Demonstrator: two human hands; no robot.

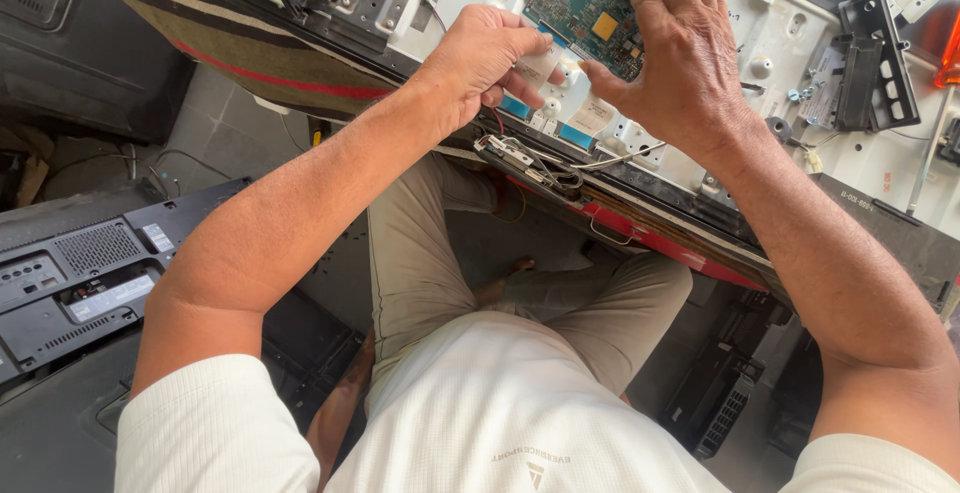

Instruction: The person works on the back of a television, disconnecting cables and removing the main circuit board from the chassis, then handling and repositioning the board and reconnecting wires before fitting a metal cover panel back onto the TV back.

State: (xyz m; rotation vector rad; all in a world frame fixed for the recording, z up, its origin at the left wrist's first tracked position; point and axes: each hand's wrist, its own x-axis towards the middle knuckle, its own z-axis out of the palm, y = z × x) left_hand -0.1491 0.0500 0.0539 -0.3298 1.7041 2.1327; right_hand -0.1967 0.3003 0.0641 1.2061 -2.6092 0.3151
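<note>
Panel: the white metal back of the opened flat screen [800, 43] lies across your lap, its red-edged lower frame nearest your knees.
Step in hand: as I judge it, you are working the green circuit board [585, 8] and its ribbon connections; the board sits at the top middle of the panel, tilted up off the metal.
Left arm: your forearm runs up from the lower left, wrist bent forward over the panel edge.
Left hand: your left hand [480, 58] is curled, fingertips pinching the white ribbon cable [540, 65] just under the board's lower edge.
Right arm: your forearm comes in from the lower right, wrist cocked inward.
Right hand: your right hand [680, 53] is closed on the board's right edge, thumb reaching toward the left hand.
Next move calls for: a steady hold on the board and a straight, gentle pull on the ribbon, no twisting.
Loose wires: a thin wire bundle [545, 168] lies just below your hands.
</note>
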